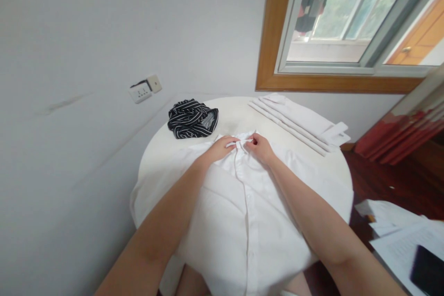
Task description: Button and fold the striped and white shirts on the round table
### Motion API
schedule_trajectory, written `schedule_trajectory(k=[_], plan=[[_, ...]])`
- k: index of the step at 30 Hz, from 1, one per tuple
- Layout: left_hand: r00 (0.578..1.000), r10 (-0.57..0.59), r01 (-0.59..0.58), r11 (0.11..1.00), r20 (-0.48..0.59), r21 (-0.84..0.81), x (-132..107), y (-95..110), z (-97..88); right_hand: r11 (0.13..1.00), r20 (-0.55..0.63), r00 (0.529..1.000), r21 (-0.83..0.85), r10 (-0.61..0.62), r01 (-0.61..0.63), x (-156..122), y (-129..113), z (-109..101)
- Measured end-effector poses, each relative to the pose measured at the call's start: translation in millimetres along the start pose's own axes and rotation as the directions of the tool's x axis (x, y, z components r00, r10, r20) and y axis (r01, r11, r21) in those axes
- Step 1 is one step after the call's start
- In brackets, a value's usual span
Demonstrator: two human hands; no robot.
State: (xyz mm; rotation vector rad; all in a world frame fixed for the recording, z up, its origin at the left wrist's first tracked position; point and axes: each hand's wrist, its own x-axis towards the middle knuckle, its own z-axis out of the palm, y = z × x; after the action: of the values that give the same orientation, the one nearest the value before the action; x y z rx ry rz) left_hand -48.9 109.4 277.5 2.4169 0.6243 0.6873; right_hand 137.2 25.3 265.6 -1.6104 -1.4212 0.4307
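A white button-up shirt [222,199] lies spread over a round white table [229,106], its front placket running down the middle and its lower part hanging over the near edge. At the collar end, my left hand [224,148] pinches the fabric from the left side. My right hand [259,147] grips the collar fabric from the right, fingers curled close to the placket's top. Both hands are close together, with only a small gap of cloth between them. Whether a button sits under the fingertips is too small to tell.
A crumpled black-and-white striped cloth [190,119] lies at the table's back left. Folded white garments [298,120] are stacked at the back right. A wall socket [140,92] is on the left wall, a window [333,18] behind. Papers [402,240] and a dark phone-like object [428,268] lie lower right.
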Motion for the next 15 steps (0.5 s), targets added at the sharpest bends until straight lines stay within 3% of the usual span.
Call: schedule_trajectory(k=[5,15], plan=[[0.996,-0.071,0.077,0.988,0.050,-0.131,0.4,-4.0,-5.1,0.996,0.009,1.000,0.085,0.016,-0.017,2.0,3.2,-0.2],[0.988,-0.124,0.143,0.962,0.095,-0.231,1.3,-9.0,-7.0,0.992,0.031,0.999,0.125,0.010,-0.014,2.4,7.0,3.3]])
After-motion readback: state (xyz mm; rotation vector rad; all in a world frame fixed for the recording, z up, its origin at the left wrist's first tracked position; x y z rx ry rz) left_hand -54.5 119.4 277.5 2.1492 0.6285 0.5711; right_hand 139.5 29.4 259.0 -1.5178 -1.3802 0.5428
